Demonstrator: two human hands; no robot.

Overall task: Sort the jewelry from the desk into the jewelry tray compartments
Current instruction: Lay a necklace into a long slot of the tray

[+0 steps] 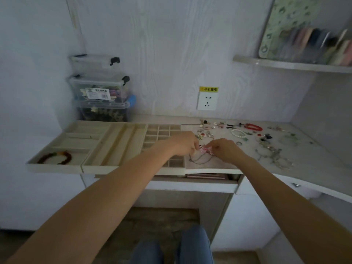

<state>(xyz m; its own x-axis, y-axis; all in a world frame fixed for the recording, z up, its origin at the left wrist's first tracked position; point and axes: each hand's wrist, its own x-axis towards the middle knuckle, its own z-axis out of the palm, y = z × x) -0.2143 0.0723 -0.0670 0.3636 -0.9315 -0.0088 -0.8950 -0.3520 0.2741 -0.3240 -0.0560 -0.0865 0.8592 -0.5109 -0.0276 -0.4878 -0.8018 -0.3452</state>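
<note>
Scattered jewelry [266,143] crowding desk [314,168] right

Quick count: three beige jewelry trays [114,147] lined up side by side on the counter [304,168], three clear plastic bins [101,92] stacked in the corner, one wall socket [207,101], one shelf [285,64]. One dark beaded bracelet [55,158] in a tray, one red bracelet [253,127], one white bead bracelet [238,133]. Loose small bits are too jumbled to count.

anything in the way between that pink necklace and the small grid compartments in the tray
Nothing visible. Both hands, left hand and right hand, pinch the pink necklace right beside the grid tray; only the left hand itself hangs over the grid.
</note>
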